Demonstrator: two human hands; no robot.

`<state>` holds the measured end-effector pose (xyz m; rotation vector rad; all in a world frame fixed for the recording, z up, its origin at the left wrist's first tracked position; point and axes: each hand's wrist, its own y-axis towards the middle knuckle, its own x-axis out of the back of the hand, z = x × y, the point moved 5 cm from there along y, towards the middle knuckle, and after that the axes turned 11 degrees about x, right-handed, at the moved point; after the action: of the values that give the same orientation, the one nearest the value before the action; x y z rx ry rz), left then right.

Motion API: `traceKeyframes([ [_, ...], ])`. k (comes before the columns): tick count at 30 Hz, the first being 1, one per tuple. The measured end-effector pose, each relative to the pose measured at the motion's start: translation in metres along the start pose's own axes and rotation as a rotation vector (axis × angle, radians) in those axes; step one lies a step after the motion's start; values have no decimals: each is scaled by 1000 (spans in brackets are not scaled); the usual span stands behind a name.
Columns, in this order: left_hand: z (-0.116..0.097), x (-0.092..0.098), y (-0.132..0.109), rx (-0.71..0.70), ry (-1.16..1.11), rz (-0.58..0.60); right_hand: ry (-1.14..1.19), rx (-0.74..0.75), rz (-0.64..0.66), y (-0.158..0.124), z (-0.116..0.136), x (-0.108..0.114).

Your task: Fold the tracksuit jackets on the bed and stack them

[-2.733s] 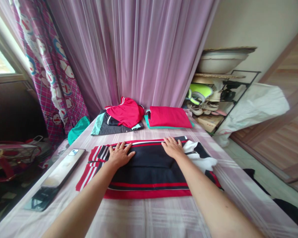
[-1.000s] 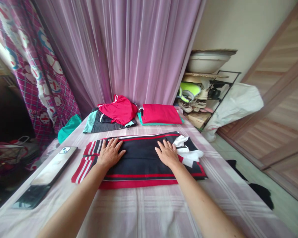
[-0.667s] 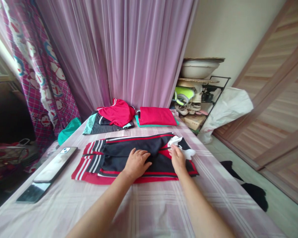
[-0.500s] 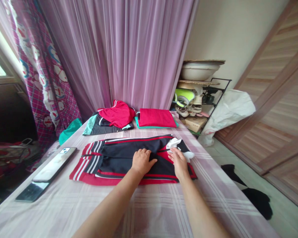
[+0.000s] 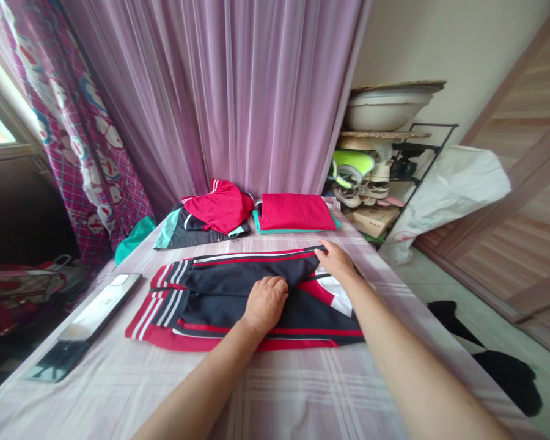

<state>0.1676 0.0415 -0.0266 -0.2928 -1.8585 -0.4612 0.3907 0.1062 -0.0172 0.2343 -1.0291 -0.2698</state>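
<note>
A dark navy tracksuit garment with red and white stripes lies folded across the bed or table. Its left end shows red fabric with white bands, and white cloth shows at its right end. My left hand rests palm down on the middle of the garment, fingers close together and thumb partly tucked. At the far right corner my right hand pinches the garment's upper edge between thumb and fingers. The underside of that grip is hidden.
Behind lie a folded red and green stack and a loose red and dark pile. A phone lies at the left edge. To the right stand a shoe rack and a white bag.
My right hand has left the white cloth and moved up to the far edge of the garment. My left hand stays at the middle, its thumb drawn in. The view has shifted slightly.
</note>
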Motion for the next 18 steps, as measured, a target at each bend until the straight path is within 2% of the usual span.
traceKeyframes([
  [2, 1, -1, -1, -13, -45, -19, -98, 57, 164, 20, 1, -3],
  [4, 1, -2, -4, -34, -90, -49, -138, 82, 256, 31, -3, -8],
  [7, 0, -4, -8, -72, -139, -51, -186, 27, 239, 35, -17, -11],
  [11, -1, -11, -10, -51, -153, 40, -289, -30, 208, 24, -21, -7],
  [15, -3, -11, -12, -47, -188, 24, -412, -16, 65, 12, 15, 9],
  [18, -3, -6, -12, -29, -276, -10, -356, 136, 7, -1, 55, 4],
])
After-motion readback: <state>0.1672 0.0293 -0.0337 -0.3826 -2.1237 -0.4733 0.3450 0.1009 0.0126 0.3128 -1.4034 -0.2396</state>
